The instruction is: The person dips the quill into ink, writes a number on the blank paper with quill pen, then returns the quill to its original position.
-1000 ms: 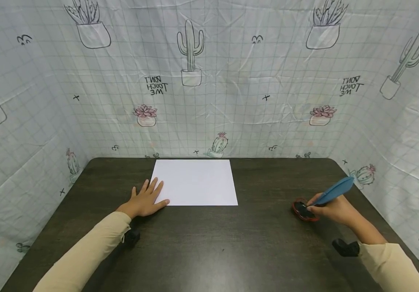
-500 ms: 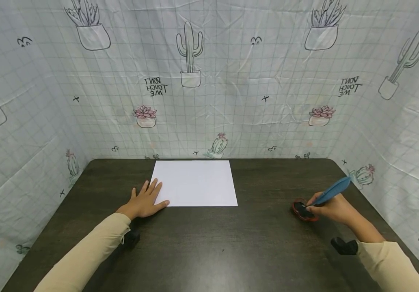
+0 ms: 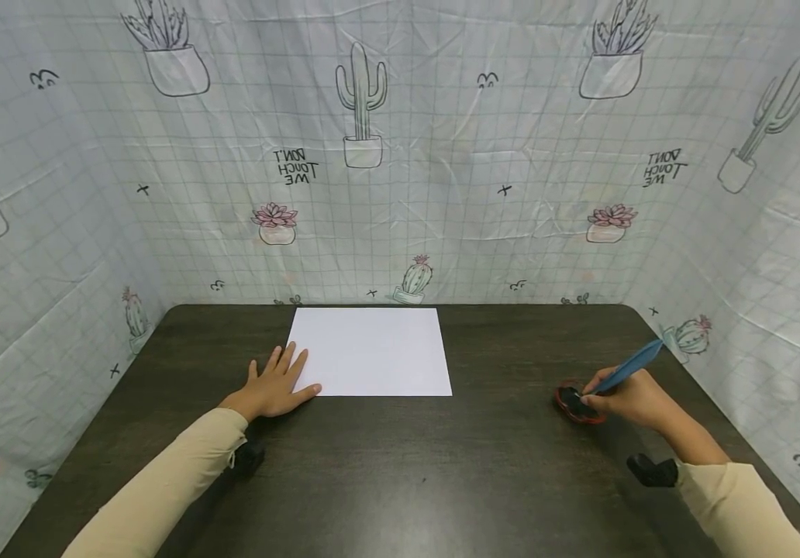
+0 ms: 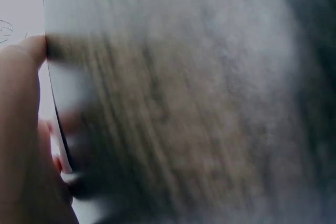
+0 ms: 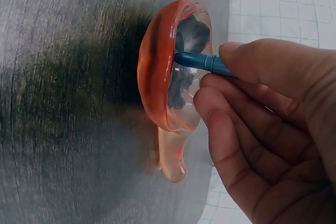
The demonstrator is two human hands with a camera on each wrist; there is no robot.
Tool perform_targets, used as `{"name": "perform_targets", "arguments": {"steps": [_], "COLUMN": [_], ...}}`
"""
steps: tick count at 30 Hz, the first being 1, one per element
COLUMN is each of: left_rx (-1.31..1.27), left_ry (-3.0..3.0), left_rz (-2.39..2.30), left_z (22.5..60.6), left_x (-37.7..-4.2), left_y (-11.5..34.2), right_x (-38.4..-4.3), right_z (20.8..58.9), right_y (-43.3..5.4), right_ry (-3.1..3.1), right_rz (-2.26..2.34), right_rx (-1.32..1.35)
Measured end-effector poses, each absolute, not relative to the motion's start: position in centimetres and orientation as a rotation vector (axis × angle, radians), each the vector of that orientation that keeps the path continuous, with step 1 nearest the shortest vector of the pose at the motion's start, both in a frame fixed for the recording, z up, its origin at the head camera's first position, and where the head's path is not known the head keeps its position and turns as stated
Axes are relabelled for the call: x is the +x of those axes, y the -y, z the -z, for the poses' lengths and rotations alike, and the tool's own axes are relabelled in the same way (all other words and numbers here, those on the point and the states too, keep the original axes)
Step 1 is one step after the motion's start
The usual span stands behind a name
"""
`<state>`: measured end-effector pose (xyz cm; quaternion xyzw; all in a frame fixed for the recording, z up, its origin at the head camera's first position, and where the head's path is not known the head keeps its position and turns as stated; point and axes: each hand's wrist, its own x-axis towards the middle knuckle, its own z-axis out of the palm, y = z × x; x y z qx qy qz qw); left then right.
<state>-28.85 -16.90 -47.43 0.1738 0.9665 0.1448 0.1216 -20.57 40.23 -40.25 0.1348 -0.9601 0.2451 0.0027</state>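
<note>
A blue feather pen (image 3: 632,367) is pinched between the thumb and fingers of my right hand (image 3: 633,399). Its pointed blue tip (image 5: 195,60) reaches into a small orange-red, see-through dish (image 5: 156,66), where dark ink (image 5: 193,31) coats the inside. A rounded handle (image 5: 172,158) sticks out from one end of the dish. Far to the left, my left hand (image 3: 274,389) rests palm down with its fingers spread, over the near left corner of a blank white sheet of paper (image 3: 379,353). In the left wrist view, the thumb (image 4: 35,48) lies at the paper's edge.
The dark wooden table (image 3: 372,473) stretches between both hands. A white cloth (image 3: 442,155) printed with cactus drawings surrounds its back and sides. Black wrist cameras (image 3: 651,470) hang below both forearms, close over the tabletop.
The feather end of the pen has tipped a little lower and to the left, while its tip stays in the dish. The left hand keeps its place on the paper.
</note>
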Motion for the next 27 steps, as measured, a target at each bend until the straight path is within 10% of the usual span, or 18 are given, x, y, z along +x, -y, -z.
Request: {"name": "perform_targets", "arguments": {"steps": [27], "left_rx": [0.512], "left_ry": [-2.813], "left_rz": [-0.420], "left_z": [46.0], "left_x": [-27.8], "left_y": [16.5], "right_x": [-20.0], "right_z": [39.8], "right_y": [-39.9], "right_ry": [2.986], "right_rz": [-0.843], "right_rx": [0.384]}}
